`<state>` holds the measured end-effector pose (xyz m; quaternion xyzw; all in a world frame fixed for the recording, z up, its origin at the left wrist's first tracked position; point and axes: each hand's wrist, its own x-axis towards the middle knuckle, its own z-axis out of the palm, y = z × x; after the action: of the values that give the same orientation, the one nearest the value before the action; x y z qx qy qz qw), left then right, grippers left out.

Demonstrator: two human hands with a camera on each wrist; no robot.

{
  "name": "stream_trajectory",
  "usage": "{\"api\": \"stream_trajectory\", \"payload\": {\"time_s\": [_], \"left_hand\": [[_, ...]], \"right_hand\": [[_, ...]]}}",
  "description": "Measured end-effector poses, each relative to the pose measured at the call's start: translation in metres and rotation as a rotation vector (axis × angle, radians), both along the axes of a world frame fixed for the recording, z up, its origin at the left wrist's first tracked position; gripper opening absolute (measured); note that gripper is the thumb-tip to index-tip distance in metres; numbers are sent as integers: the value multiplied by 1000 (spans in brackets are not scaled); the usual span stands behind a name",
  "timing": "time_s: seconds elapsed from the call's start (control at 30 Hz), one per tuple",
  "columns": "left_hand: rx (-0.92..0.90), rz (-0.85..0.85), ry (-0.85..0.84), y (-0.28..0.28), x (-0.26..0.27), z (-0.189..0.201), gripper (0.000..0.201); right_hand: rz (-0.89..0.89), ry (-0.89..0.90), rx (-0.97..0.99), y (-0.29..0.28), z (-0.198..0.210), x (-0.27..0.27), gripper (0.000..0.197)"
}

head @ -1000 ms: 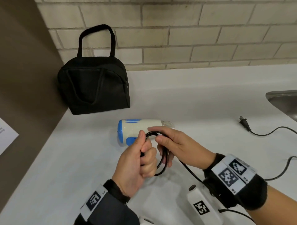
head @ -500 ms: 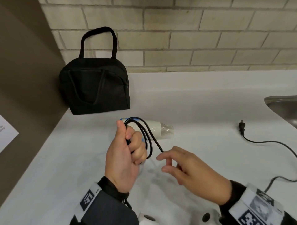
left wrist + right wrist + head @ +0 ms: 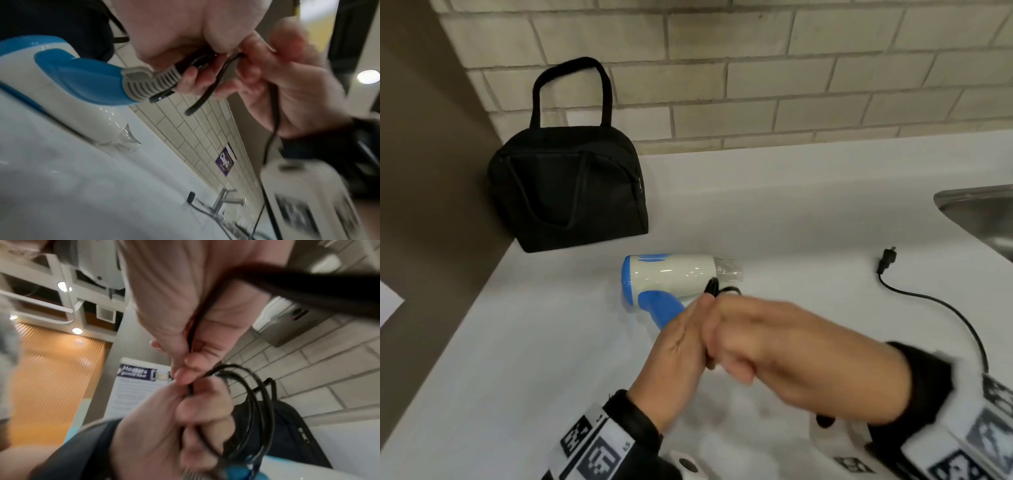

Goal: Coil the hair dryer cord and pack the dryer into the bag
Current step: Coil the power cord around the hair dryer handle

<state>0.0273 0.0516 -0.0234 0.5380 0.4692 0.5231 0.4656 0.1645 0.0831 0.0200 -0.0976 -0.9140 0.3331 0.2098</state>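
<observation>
A white and blue hair dryer (image 3: pixel 671 275) lies on the white counter (image 3: pixel 517 359), nozzle to the right. Just in front of it my left hand (image 3: pixel 681 346) grips several loops of the black cord (image 3: pixel 257 402) near the dryer's grey strain relief (image 3: pixel 144 84). My right hand (image 3: pixel 756 342) is pressed against the left and pinches the cord (image 3: pixel 273 100) against the coil. The rest of the cord (image 3: pixel 941 308) trails right to the plug (image 3: pixel 886 262). The black bag (image 3: pixel 568 185) stands upright at the back left against the wall; its zip looks closed.
A steel sink (image 3: pixel 976 209) is set into the counter at the right edge. A brown side wall (image 3: pixel 431 171) bounds the counter on the left and a tiled wall (image 3: pixel 756 85) runs behind it. A tap (image 3: pixel 224 199) shows in the left wrist view.
My right hand, apart from the left half a second ago, has swung up against it with the cord. The left hand has shifted right, uncovering the dryer's blue handle.
</observation>
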Motion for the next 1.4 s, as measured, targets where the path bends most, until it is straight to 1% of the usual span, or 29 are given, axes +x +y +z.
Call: {"api": "stream_trajectory", "payload": {"time_s": [0.1, 0.2, 0.27, 0.33, 0.37, 0.43, 0.47, 0.5, 0.53, 0.57, 0.6, 0.63, 0.7, 0.77, 0.87, 0.97, 1.07, 1.17, 1.23, 1.3, 1.37, 1.4], "left_hand": [[-10, -30, 39, -3, 3, 2, 46], [-13, -49, 64, 1, -5, 3, 53], [-32, -61, 19, 5, -12, 1, 61], [-54, -86, -51, 8, -15, 2, 62], [-67, -99, -97, 9, -17, 3, 61], [-107, -134, -220, 11, -19, 4, 63], [-135, -160, -282, 13, -22, 5, 58], [-170, -185, -338, 14, -25, 4, 54], [-205, -221, -381, 15, -28, 4, 52], [-239, -265, -414, 16, -32, 3, 49], [-258, -301, -420, 16, -35, 2, 52], [-258, -328, -394, 15, -38, 2, 52], [-224, -350, -313, 13, -39, 3, 37], [-233, -304, -312, 12, -40, 6, 30], [-290, -180, -373, 14, -39, 5, 29], [-299, -119, -373, 15, -33, 7, 30], [-281, -85, -306, 13, -29, 7, 26], [-259, -65, -206, 12, -29, 4, 23], [-212, -24, -169, 11, -30, 4, 21], [-157, 23, -188, 10, -29, 6, 28], [-126, 52, -193, 10, -27, 8, 34], [-126, 53, -213, 9, -25, 9, 34]], "right_hand": [[-100, 61, -68, 15, 9, 0, 31], [-217, 128, -160, 26, 8, -2, 25], [-307, 147, -159, 33, 4, -4, 18], [-345, 132, -114, 38, 0, -7, 11], [-355, 119, -86, 40, -4, -10, 20], [-351, 82, -33, 44, -12, -16, 43], [-349, 59, -9, 45, -15, -20, 53], [-346, 38, 2, 46, -17, -23, 59], [-337, 25, -3, 46, -18, -26, 61], [-319, 15, -33, 47, -18, -28, 57], [-301, 4, -86, 48, -19, -29, 49], [-288, -15, -139, 49, -19, -30, 41], [-288, -44, -167, 49, -18, -32, 37], [-280, -55, -117, 48, -19, -31, 40], [-262, -132, -47, 49, -18, -28, 48], [-282, -158, -25, 49, -18, -25, 43], [-353, -180, 67, 44, -22, -27, 41], [-372, -195, 30, 38, -25, -29, 44], [-398, -177, 30, 37, -26, -31, 50], [-424, -139, 32, 37, -26, -33, 57], [-423, -104, -8, 36, -27, -33, 57], [-418, -87, -19, 34, -29, -33, 58]]}}
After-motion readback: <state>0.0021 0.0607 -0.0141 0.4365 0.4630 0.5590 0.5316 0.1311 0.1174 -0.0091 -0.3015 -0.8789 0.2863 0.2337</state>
